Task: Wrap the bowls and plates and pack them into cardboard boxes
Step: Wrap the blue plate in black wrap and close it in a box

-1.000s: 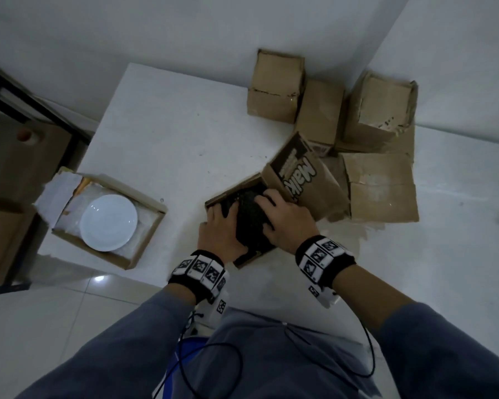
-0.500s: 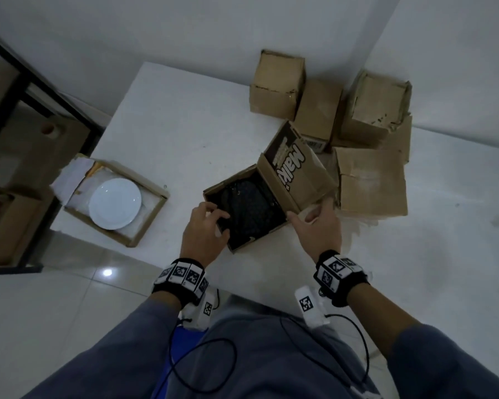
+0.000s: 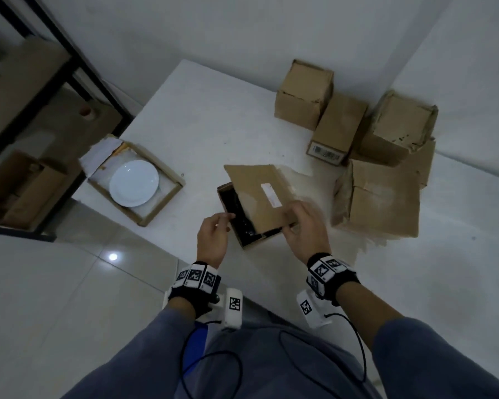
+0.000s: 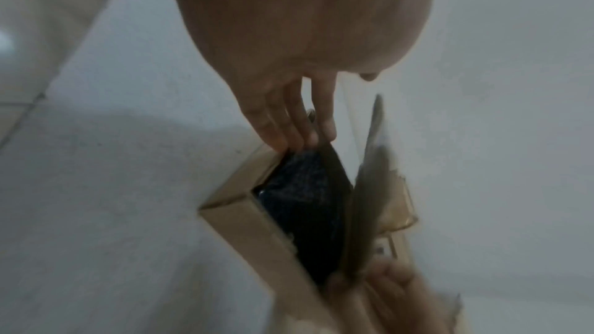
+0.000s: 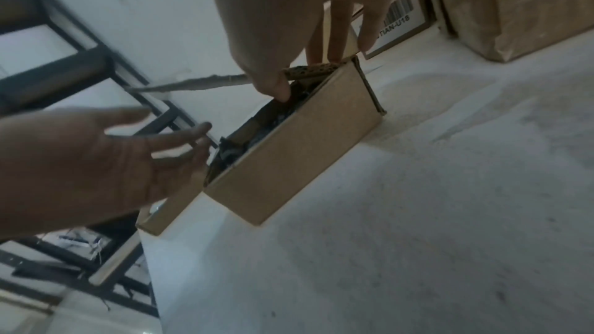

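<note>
grey-blue long sleeves [image 3: 144, 349] pushed up the forearms, same-colour trousers. black wristbands [image 3: 195, 283] on both wrists, each ringed with white square tiles carrying black fiducial markers. white camera blocks [image 3: 233, 309] under each wrist, one marker apiece. thin black cables [image 3: 213, 361] loop over the lap.

Right hand [image 3: 306, 228] on box flap [image 3: 260, 194]

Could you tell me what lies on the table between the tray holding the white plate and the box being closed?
Nothing: in the head view, only bare white tabletop separates the tray with the white plate from the box.
</note>
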The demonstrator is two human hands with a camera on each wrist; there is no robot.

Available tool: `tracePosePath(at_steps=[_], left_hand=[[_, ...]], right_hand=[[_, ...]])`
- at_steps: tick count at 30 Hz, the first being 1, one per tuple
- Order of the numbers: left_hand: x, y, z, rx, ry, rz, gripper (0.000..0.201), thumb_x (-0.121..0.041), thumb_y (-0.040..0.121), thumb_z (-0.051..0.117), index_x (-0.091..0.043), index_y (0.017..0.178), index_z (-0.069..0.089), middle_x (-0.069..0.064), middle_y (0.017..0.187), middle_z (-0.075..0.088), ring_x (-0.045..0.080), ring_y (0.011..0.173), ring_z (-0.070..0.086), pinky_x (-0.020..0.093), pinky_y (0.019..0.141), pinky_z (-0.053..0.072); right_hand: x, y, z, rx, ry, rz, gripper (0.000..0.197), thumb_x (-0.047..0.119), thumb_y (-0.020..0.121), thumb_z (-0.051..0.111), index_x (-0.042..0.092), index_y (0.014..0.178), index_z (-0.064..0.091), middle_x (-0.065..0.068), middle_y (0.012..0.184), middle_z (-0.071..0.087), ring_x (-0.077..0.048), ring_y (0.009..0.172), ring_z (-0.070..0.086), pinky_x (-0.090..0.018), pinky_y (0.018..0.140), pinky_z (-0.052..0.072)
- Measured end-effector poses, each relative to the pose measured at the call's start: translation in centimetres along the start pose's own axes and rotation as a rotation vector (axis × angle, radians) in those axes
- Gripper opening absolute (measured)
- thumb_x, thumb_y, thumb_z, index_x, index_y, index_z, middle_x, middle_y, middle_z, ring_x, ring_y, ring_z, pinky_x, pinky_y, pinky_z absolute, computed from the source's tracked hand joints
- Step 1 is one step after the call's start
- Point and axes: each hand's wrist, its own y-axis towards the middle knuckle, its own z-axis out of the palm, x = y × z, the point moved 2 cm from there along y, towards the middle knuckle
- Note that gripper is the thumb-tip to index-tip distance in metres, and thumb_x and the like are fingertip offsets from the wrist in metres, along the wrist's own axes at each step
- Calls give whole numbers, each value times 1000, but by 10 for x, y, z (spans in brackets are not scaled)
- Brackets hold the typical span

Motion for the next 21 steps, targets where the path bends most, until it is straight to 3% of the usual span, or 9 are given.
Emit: tracePosePath(at_steps=[3, 5, 8, 11, 13, 15, 18, 21], left_hand=[[-15, -4, -1, 127, -401, -247, 59, -56, 103, 30, -15, 108, 72, 10, 108, 71, 25, 99, 66, 40, 92, 53], [-22, -3, -4, 191, -517, -295, 65, -66, 96, 38, -13, 116, 69, 12, 108, 70, 27, 100, 66, 39, 91, 56], [-28, -4, -4, 195, -385, -207, 43, -41, 85, 75, -16, 119, 67, 9, 109, 72, 27, 104, 69, 32, 80, 59], [-27, -5, 2, 108, -132, -95, 82, -26, 61, 95, -26, 130, 51, -1, 106, 66, 14, 94, 67, 28, 72, 59], [-27, -6, 7, 84, -40, -64, 86, -21, 61, 94, -29, 131, 45, -4, 104, 62, 8, 89, 64, 20, 63, 54], [-28, -4, 9, 62, -26, -79, 74, -18, 67, 90, -28, 127, 48, -4, 100, 63, 7, 85, 63, 17, 60, 50], [-25, 3, 2, 91, -27, -148, 46, -16, 71, 85, -23, 112, 65, -2, 94, 71, 12, 84, 67, 21, 68, 51], [-16, 10, -8, 226, -159, -289, 48, -6, 71, 84, -12, 117, 69, 9, 102, 75, 17, 77, 62, 24, 64, 47]], right_hand=[[0, -5, 4, 23, -96, -39, 38, 20, 78, 71, 13, 114, 63, -3, 125, 59, -25, 115, 51, -37, 95, 47], [1, -7, 7, 36, -136, -40, 44, 29, 75, 71, 15, 116, 63, -1, 128, 57, -23, 120, 49, -35, 96, 45], [3, -10, 8, 43, -166, -21, 51, 37, 73, 70, 18, 119, 61, 3, 132, 54, -20, 125, 45, -34, 93, 44], [3, -11, 9, 62, -205, -34, 56, 40, 71, 69, 18, 122, 59, 3, 134, 51, -21, 126, 42, -36, 88, 47], [4, -12, 10, 78, -230, -34, 57, 40, 71, 70, 19, 122, 57, 3, 136, 49, -21, 126, 40, -37, 85, 47], [4, -13, 11, 87, -255, -33, 59, 42, 71, 69, 20, 124, 55, 3, 138, 47, -21, 128, 39, -37, 84, 48], [4, -14, 11, 98, -278, -32, 61, 45, 72, 66, 22, 126, 53, 4, 139, 45, -20, 129, 38, -38, 83, 48], [3, -14, 12, 109, -293, -34, 63, 50, 72, 61, 23, 128, 50, 4, 140, 43, -20, 130, 37, -38, 82, 49]])
